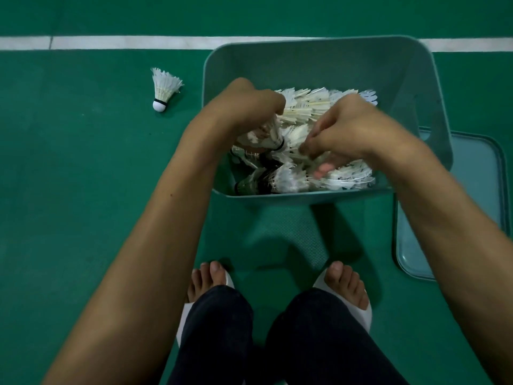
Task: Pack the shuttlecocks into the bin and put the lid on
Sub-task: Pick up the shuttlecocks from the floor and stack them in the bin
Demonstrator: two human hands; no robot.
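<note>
Green court floor (83, 168) with a white line. Your left hand (249, 107) is closed round a shuttlecock inside the bin (427, 87); your right hand (352, 129) pinches feathers in the pile (305, 107). Packing step, probably near done. One stray shuttlecock (163, 87) stands left of the bin: grab it next. Lid (477, 190) lies flat at the bin's right.

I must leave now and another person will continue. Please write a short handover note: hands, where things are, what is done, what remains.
Left hand: inside the bin, closed on a shuttlecock.
Right hand: also inside, fingers in the shuttlecock pile; grip unclear.
Done: most shuttlecocks lie in the bin.
Left: one loose shuttlecock is on the green floor, left of the bin. The lid lies flat on the floor, right of the bin, not yet on.
</note>
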